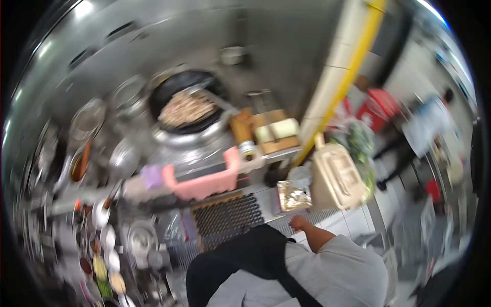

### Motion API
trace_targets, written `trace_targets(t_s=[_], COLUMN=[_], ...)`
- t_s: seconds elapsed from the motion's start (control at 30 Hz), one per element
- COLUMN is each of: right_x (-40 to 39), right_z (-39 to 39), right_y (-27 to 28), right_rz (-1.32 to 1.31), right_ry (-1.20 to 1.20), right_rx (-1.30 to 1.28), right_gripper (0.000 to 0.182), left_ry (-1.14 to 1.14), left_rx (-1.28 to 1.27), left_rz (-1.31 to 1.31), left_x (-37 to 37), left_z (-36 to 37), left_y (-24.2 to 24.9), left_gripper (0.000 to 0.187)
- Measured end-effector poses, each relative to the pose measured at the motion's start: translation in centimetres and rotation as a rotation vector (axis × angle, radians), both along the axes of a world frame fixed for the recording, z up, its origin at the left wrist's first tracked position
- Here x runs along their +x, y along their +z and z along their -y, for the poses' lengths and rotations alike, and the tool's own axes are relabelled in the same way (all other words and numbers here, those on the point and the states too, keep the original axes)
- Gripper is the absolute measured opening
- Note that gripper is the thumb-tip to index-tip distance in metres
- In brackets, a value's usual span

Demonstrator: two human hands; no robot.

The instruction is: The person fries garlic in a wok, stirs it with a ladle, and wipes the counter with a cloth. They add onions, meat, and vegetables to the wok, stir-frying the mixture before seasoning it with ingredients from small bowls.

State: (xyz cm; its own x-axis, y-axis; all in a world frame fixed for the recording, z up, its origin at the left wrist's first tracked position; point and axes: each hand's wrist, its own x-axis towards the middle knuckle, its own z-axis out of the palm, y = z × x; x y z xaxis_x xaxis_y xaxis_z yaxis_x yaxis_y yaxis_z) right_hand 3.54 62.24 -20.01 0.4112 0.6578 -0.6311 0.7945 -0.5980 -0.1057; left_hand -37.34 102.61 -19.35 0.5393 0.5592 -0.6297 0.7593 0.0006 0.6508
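Note:
My right hand (299, 223) hangs beside my body in the lower middle, near a foil-topped box (294, 196). It is small and smeared by motion, so its finger pose is unclear, and I see nothing in it. My left hand is out of view. Beyond, a dark wok (186, 82) on the stove holds a heap of pale sliced food (187, 109), with a metal utensil resting in it. A pink guard (202, 188) stands at the stove's front edge. Right of the wok, a pale green roll (277, 131) lies on a wooden board (276, 146).
At the right stand a beige bin (337, 176), bagged green vegetables (359, 140) and a red bag (377, 110). Another person (429, 125) is farther back. Ingredient containers (99, 267) line the lower left. A black mat (227, 217) lies before the stove.

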Motion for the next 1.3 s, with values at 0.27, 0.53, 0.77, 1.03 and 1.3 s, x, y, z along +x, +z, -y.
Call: trace_targets(t_s=[0.27,0.53,0.77,1.03,1.3], right_x=[-4.5,-21.4,-32.6,-32.3,-31.3], right_z=[8.1,11.5,13.9,10.6,13.1], right_y=[-2.1,0.5,-5.3,1.2,1.3], right_rz=[-0.126,-0.199,-0.272,-0.22,-0.09], right_ry=[-0.538,-0.68,-0.727,-1.402,-0.711], right_rx=[0.298,0.073,-0.035,0.475,0.024], right_gripper=[0.023,0.016,0.032,0.024,0.032], left_ry=[-0.414,-0.703,-0.844,-0.953,-1.013], left_rx=[0.064,0.032,-0.011,-0.039,-0.045], left_rz=[0.067,0.11,0.089,0.077,0.078], left_x=[19.8,26.3,27.0,26.8,27.7], left_z=[-4.0,-2.9,-1.1,0.3,3.9], left_y=[0.7,1.9,1.7,0.4,1.6], left_gripper=[0.036,0.033,0.031,0.029,0.026])
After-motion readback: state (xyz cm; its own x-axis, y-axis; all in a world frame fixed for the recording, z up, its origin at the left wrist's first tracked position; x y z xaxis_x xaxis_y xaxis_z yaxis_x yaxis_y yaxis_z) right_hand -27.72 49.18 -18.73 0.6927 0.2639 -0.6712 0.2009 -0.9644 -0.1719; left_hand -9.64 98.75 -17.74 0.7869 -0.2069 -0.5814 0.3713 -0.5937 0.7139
